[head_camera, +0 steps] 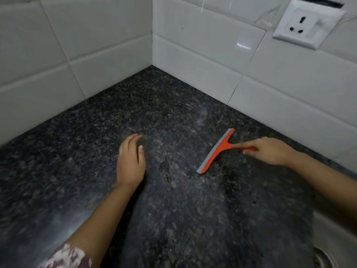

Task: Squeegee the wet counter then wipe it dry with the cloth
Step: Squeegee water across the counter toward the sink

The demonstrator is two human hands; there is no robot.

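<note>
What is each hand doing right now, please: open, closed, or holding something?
Left hand: open, fingers relaxed, holding nothing.
Right hand: closed around the handle of the orange squeegee.

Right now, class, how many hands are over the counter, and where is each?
2. The left hand is over the counter, left of a puddle; the right hand grips the squeegee further right.

Illumination: dim, cool and diffuse. Glare: one small bright highlight on the white glazed wall tiles point(243, 45), and a broad pale sheen on the dark speckled granite desk point(63, 215) at lower left. Shadows: soft and faint, with a darker patch on the desk near the right hand point(270, 151). Distortion: tile joints bow toward the frame edges. Sharpness: the centre is moderately sharp, while the lower edge and forearms are smeared.
</note>
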